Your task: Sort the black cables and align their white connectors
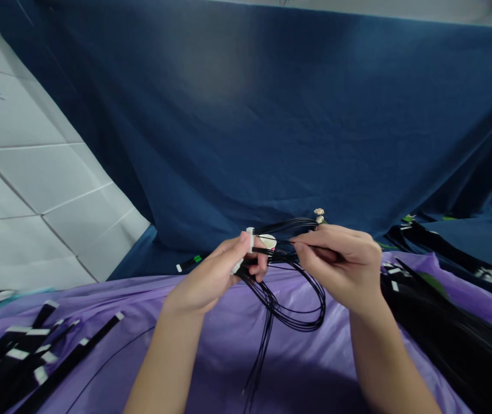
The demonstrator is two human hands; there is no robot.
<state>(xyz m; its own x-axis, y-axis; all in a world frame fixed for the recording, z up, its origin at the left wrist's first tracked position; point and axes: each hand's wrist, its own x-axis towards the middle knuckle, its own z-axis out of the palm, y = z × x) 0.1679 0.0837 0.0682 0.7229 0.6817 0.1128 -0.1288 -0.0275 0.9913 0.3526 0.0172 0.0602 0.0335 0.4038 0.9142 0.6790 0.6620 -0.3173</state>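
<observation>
Between thumb and fingers, my left hand (218, 270) holds a white connector (250, 238) with thin black wires running out of its right side. A second white connector (237, 267) shows lower down by the same fingers, with more black wires. My right hand (343, 259) pinches one black wire to the right of the connectors. The black wires (312, 322) loop below and between both hands, and some ends hang down over the purple cover. A small pale round container (267, 242) is partly hidden behind the wires and left fingers.
Black cables with white ends (17, 353) lie at the left on the purple cover (306, 374). A large black cable bundle (457, 339) lies at the right. Blue cloth (293, 115) hangs behind, with small pale flowers (319, 215) before it. White tiles (34, 172) are at left.
</observation>
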